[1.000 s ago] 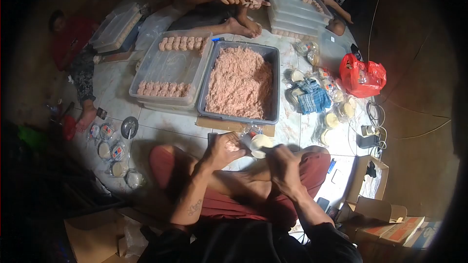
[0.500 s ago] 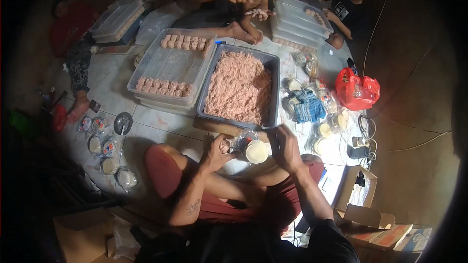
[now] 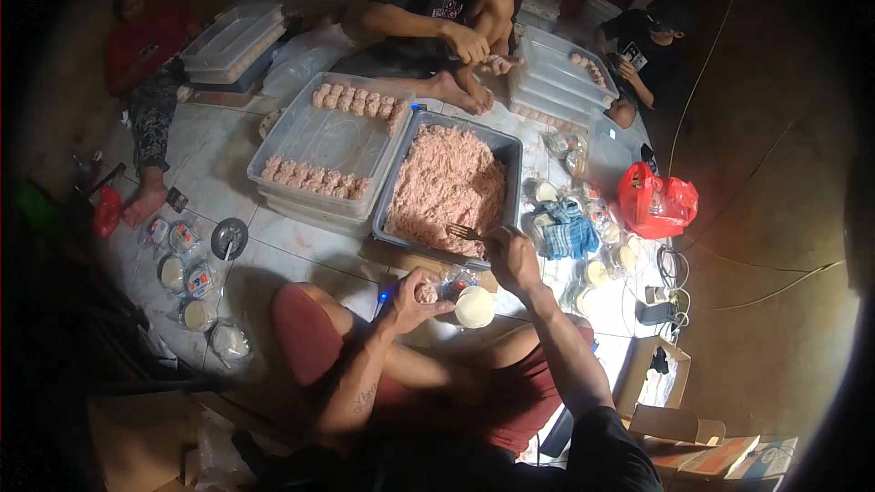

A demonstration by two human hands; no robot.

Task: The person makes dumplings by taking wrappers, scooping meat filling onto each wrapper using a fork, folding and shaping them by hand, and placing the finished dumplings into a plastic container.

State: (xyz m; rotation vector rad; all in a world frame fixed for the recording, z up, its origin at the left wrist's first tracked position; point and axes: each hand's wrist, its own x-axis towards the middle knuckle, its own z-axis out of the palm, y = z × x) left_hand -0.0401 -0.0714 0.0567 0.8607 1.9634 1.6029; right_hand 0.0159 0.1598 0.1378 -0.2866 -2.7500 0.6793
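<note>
My left hand (image 3: 410, 302) is closed around a dumpling (image 3: 427, 293) with pink minced filling showing at its top. Right beside my left fingertips is a stack of round pale wrappers (image 3: 475, 307), next to a clear plastic packet (image 3: 458, 282). In my right hand (image 3: 516, 262) is a fork (image 3: 465, 231), its tines over the near edge of the pink minced filling (image 3: 447, 173). That filling lies heaped in a grey tub (image 3: 515, 173). My right fingers are wrapped round the fork's handle.
Left of the tub, a clear plastic box (image 3: 314, 141) holds rows of dumplings. Wrapper packs (image 3: 199, 314) lie at left, a small dark dish (image 3: 230, 239) near them. A blue checked cloth (image 3: 571, 230) and red bag (image 3: 656, 200) sit at right. Other people sit around.
My right hand has moved forward and left, bringing the fork over the filling. My left hand still holds the dumpling. The camera view has shifted slightly.
</note>
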